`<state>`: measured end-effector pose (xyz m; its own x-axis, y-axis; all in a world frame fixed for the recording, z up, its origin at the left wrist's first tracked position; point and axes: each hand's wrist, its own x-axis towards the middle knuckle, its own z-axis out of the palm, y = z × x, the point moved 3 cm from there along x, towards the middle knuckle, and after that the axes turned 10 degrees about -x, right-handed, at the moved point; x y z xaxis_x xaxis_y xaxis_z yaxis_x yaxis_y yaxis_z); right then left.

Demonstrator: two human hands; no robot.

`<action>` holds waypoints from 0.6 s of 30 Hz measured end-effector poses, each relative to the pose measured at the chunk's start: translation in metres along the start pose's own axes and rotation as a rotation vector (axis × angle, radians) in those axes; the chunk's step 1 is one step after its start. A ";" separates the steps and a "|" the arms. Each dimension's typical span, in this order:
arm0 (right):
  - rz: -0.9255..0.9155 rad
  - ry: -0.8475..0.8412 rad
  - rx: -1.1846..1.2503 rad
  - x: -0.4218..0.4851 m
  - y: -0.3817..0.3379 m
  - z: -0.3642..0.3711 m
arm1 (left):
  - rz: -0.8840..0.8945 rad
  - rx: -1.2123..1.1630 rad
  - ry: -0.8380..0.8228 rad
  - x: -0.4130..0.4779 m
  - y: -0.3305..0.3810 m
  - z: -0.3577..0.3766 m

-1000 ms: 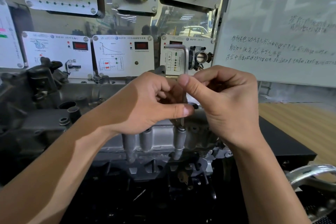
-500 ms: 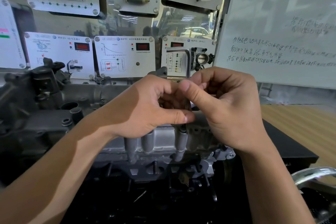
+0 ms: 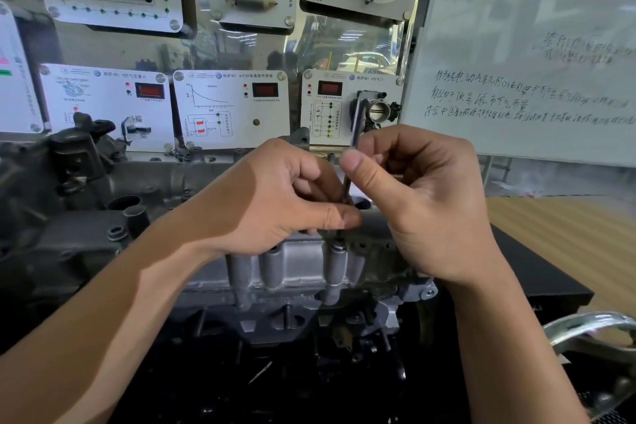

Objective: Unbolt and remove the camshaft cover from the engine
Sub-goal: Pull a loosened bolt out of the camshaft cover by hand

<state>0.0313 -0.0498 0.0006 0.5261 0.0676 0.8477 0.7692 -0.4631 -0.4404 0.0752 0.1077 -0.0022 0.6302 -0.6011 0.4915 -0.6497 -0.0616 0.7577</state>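
Observation:
The grey aluminium camshaft cover (image 3: 296, 268) lies across the engine (image 3: 69, 244) in front of me. A thin L-shaped hex key (image 3: 354, 134) stands upright with its lower end in a bolt (image 3: 339, 246) on the cover's near edge. My left hand (image 3: 285, 196) pinches the lower shaft of the key between thumb and fingers just above the bolt. My right hand (image 3: 423, 196) pinches the upper part of the key, thumb in front. The key's short arm (image 3: 359, 103) sticks out above my right hand.
White training panels (image 3: 230, 107) with red displays stand behind the engine. A whiteboard (image 3: 530, 45) with handwriting fills the upper right. A wooden tabletop (image 3: 568, 234) and a black case (image 3: 537, 282) lie to the right. A shiny metal part (image 3: 592, 330) sits at lower right.
Both hands have turned the hex key, and its upper end now shows above my right hand. The hands stay over the same bolt.

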 end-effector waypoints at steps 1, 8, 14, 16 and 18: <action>0.003 -0.003 0.001 0.001 0.000 0.000 | -0.005 0.006 -0.006 0.000 0.001 0.000; 0.002 -0.071 0.044 0.002 0.001 0.002 | 0.001 0.005 -0.061 0.000 -0.002 0.000; 0.030 -0.195 0.119 0.003 0.004 0.000 | 0.042 -0.068 -0.154 -0.004 0.003 0.000; 0.037 -0.171 0.150 0.003 0.003 0.001 | 0.036 -0.074 -0.132 -0.003 0.002 0.001; 0.007 -0.081 0.148 0.003 0.000 0.003 | 0.037 -0.073 -0.097 -0.002 0.002 0.001</action>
<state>0.0343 -0.0470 0.0025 0.5547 0.1384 0.8205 0.8072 -0.3287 -0.4903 0.0720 0.1075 -0.0019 0.5601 -0.6760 0.4788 -0.6367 0.0185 0.7709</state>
